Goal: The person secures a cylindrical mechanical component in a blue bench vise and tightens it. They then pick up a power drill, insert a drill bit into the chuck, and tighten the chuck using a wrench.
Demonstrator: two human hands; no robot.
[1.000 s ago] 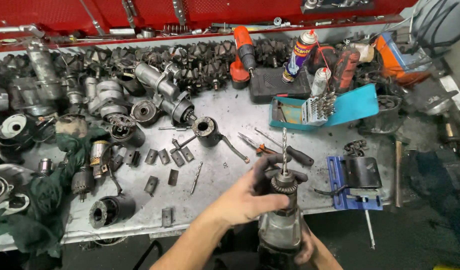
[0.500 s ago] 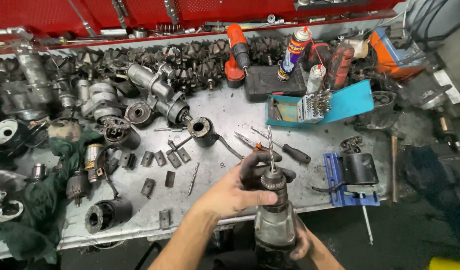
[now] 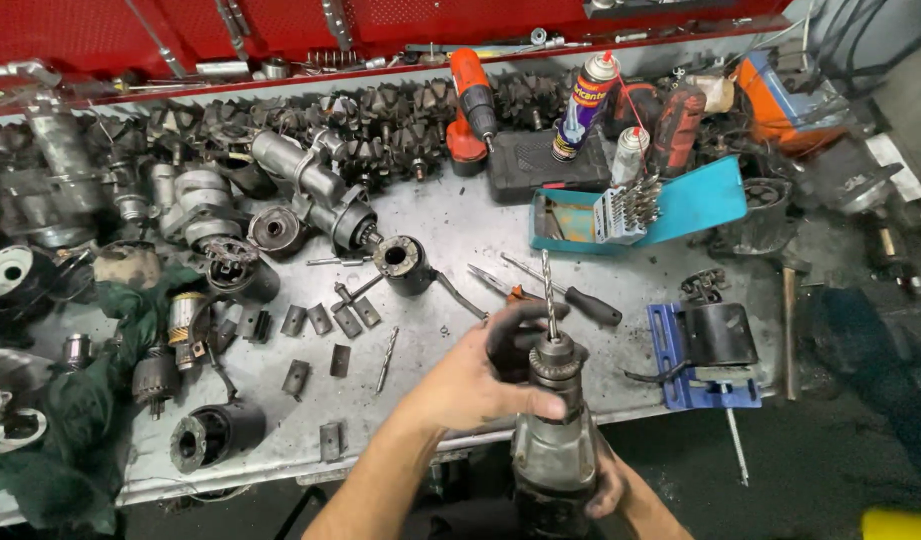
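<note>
I hold a grey metal power drill (image 3: 553, 450) upright in front of the workbench, with a thin drill bit (image 3: 547, 290) sticking up from its chuck (image 3: 556, 362). My left hand (image 3: 480, 375) wraps around the chuck, fingers curled over it. My right hand (image 3: 605, 485) grips the drill body from below and is mostly hidden behind it. Just beyond the chuck lie a black-handled screwdriver (image 3: 580, 298) and orange-handled pliers (image 3: 505, 288) on the bench.
The grey workbench (image 3: 430, 340) is strewn with motor housings, armatures and small metal plates on the left. A teal drill-bit case (image 3: 630, 210), spray cans (image 3: 585, 100), an orange cordless drill (image 3: 472, 100) and a blue vise (image 3: 705, 350) stand at the right. Green cloth (image 3: 70, 420) lies at the left edge.
My left hand has shifted its grip slightly around the chuck. The drill stays upright in nearly the same place; the view moved a little.
</note>
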